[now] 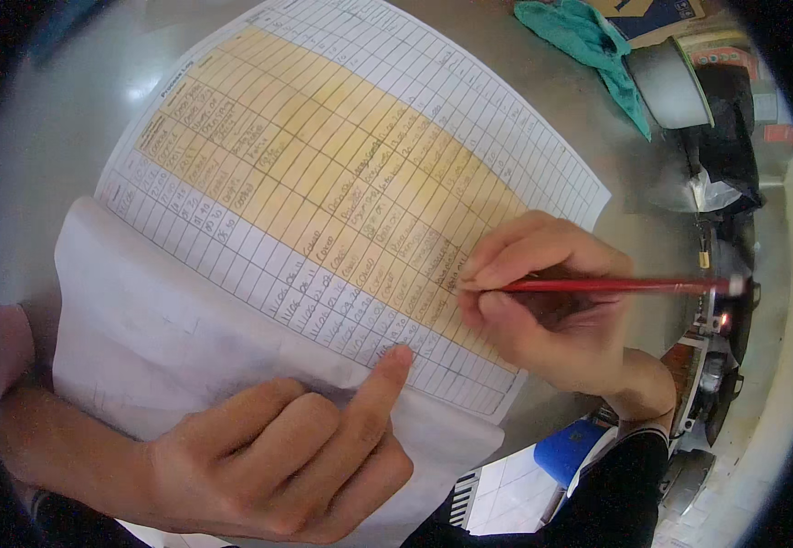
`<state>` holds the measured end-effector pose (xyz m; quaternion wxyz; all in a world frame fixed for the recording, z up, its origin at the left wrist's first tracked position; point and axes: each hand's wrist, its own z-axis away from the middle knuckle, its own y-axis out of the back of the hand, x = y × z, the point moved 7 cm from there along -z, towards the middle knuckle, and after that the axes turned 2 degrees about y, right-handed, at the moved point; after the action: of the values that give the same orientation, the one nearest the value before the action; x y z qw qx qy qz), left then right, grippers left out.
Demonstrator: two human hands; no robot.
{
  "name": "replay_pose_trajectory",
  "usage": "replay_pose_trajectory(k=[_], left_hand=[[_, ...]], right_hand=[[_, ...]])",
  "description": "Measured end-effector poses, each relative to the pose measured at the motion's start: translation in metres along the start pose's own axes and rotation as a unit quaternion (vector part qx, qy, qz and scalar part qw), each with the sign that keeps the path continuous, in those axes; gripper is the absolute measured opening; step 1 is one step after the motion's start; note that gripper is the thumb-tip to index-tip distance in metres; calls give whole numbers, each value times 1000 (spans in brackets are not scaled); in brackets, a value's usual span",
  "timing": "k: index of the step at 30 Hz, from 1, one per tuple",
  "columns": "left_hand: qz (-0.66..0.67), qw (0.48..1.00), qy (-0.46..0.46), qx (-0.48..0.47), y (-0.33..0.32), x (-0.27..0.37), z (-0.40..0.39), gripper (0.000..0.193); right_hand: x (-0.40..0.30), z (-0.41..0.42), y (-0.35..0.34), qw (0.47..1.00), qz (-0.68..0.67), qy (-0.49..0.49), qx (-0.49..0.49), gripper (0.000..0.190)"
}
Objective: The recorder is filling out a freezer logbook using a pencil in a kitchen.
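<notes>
A printed log sheet (314, 178) with a ruled table, a yellow-shaded band and handwritten entries lies on a grey surface. Its lower edge curls over into a blank white part (129, 308). My right hand (547, 294) pinches a slim red pencil or pen (615, 285) over the right side of the table; its writing tip is hidden by the fingers. My left hand (287, 452) rests on the white paper, with one finger extended to a cell near the lower edge of the ruled columns and the other fingers curled. It holds nothing.
At the upper right, a green cloth (578, 44) lies against a white cylindrical container (670, 85), with a black bag (728, 130) close by. A blue bin (567, 449) stands on the tiled floor (506, 493). Dark pans (728, 404) line the right side.
</notes>
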<state>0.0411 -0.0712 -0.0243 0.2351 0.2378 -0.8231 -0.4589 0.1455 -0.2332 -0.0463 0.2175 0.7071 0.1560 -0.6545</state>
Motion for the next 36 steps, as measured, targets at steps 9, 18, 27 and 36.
replay_pose_trajectory(k=[9, 18, 27, 36], left_hand=[[-23, 998, -38, -38, -1, 1, -6, 25], [-55, 996, -47, -60, -3, 5, -1, 26], [11, 992, -14, -128, -3, 7, -1, 35], [-4, 993, -7, -119, -6, 1, -1, 34]], right_hand=[[-31, 1, -8, 938, 278, 156, -137, 24], [-20, 4, -4, 951, 223, 169, -130, 24], [-14, 10, -9, 975, 112, 158, -110, 28], [-19, 8, -12, 950, 230, 164, -135, 27]])
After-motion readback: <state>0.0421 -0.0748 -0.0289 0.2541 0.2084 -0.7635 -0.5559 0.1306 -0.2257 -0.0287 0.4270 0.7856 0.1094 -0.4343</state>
